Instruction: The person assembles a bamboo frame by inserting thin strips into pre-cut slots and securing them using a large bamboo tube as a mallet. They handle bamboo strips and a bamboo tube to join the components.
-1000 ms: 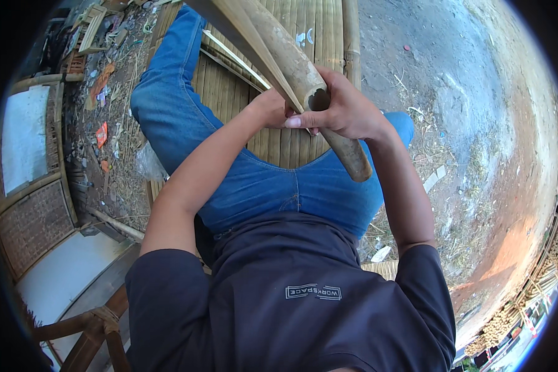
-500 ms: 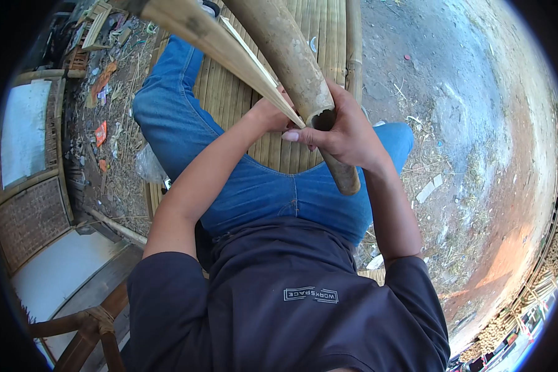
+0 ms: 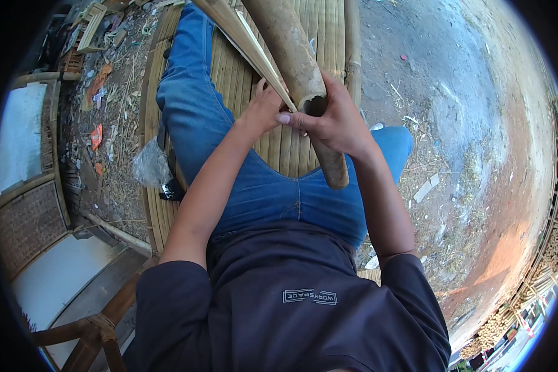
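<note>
A thick hollow bamboo pole (image 3: 289,46) slants down from the top edge, its jagged open end toward me. My right hand (image 3: 344,121) wraps round that end, the thumb reaching left across the tips of some split bamboo strips (image 3: 254,53). From under the same hand a second, thinner bamboo pole (image 3: 330,166) sticks out over my lap. My left hand (image 3: 261,111) is at the left side of the strips, fingers bent around behind them and partly hidden.
I sit astride a bamboo-slat bench (image 3: 285,146). A clear plastic bag (image 3: 150,164) and a small black item (image 3: 172,190) lie at its left edge. Litter and dry scraps cover the ground on the left. A bamboo frame (image 3: 96,325) stands at lower left, and stacked bamboo (image 3: 493,325) at far right.
Both hands, the poles and the strips have shifted slightly up and left. My left leg has moved inward and straightened, uncovering more of the plastic bag and the bench.
</note>
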A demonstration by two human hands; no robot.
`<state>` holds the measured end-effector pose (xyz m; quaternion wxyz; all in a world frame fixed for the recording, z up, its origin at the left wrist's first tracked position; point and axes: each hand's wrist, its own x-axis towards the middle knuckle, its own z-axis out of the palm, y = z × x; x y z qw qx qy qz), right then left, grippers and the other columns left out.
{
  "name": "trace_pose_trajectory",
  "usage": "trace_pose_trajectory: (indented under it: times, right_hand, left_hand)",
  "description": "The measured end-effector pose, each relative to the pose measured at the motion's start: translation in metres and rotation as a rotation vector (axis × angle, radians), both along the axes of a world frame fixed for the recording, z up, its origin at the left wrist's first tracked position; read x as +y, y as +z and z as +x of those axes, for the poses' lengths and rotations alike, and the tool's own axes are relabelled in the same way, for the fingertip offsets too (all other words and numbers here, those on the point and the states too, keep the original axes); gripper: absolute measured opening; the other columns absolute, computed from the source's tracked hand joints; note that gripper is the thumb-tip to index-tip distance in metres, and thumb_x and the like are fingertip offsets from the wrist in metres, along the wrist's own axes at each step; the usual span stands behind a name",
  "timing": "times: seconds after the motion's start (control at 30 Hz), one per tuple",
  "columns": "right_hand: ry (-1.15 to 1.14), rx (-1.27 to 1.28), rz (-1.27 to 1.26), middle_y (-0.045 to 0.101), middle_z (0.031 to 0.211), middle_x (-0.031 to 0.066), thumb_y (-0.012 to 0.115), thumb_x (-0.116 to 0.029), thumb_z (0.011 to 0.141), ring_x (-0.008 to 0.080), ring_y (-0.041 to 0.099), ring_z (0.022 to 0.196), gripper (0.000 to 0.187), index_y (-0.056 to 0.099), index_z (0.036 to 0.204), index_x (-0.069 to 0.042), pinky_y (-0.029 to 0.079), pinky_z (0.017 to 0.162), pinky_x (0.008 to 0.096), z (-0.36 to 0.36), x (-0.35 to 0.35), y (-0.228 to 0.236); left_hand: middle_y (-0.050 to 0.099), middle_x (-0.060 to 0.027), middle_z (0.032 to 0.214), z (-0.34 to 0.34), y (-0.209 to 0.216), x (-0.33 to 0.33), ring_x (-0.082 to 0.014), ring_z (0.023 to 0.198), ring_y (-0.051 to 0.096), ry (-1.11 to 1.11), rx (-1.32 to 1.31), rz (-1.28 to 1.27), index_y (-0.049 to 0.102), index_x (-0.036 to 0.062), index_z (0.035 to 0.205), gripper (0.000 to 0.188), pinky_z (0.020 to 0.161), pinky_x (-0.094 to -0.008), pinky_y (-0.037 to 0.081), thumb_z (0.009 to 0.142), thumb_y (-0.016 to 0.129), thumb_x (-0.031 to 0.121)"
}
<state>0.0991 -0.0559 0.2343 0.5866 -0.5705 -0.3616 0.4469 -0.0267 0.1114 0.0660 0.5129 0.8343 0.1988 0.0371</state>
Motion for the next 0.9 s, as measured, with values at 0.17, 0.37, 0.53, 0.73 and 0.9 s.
trace_pose_trajectory:
  times: [0.17,0.37,0.53,0.73,0.9]
  right_hand:
    - [-0.024,0.044,0.01,0.069,0.093,0.0061,0.09,-0.018,0.078,0.0108,0.066,0.072,0.067,0.052,0.129,0.002,0.055,0.061,0.0262,0.006,0.011,-0.007]
    - [-0.012,0.08,0.014,0.069,0.092,0.0079,0.09,-0.019,0.077,0.0116,0.067,0.071,0.066,0.054,0.128,0.002,0.056,0.06,0.0266,0.017,0.017,0.005]
    - [-0.01,-0.014,-0.032,0.069,0.093,0.0117,0.087,-0.017,0.074,0.0184,0.069,0.071,0.067,0.053,0.128,0.003,0.058,0.065,0.0327,0.025,0.013,-0.009]
    - [-0.216,-0.329,-0.096,0.069,0.102,0.0147,0.081,-0.006,0.074,0.0194,0.069,0.087,0.071,0.048,0.136,0.004,0.058,0.073,0.0329,0.033,-0.029,-0.026]
    - [-0.373,-0.27,-0.382,0.07,0.106,0.0176,0.078,-0.01,0.074,0.0223,0.071,0.096,0.065,0.054,0.133,0.003,0.056,0.085,0.0358,0.058,-0.094,-0.037]
  left_hand:
    - [0.064,-0.008,0.103,0.003,0.074,-0.02,-0.0268,0.105,0.063,0.256,-0.326,-0.152,0.063,0.0011,0.112,0.032,0.092,-0.0439,0.051,0.097,0.063,0.03]
    - [0.059,-0.0123,0.112,0.022,0.152,-0.054,-0.0212,0.106,0.059,0.328,-0.913,-0.134,0.06,-0.0031,0.116,0.036,0.091,-0.0378,0.05,0.095,0.069,0.024]
    - [0.061,-0.0142,0.108,0.04,0.167,-0.044,-0.0185,0.095,0.058,0.317,-0.93,0.416,0.064,-0.0007,0.105,0.026,0.085,-0.0333,0.049,0.091,0.074,0.018]
    - [0.056,-0.0115,0.076,0.048,0.186,-0.043,-0.0202,0.07,0.06,0.01,-0.916,-0.32,0.043,0.0057,0.077,0.036,0.067,-0.0335,0.051,0.107,0.048,0.025]
    - [0.033,0.002,0.053,0.053,0.184,-0.052,-0.0072,0.042,0.029,0.19,-0.897,-0.308,0.032,0.0133,0.069,0.047,0.04,-0.024,0.024,0.109,0.044,0.037]
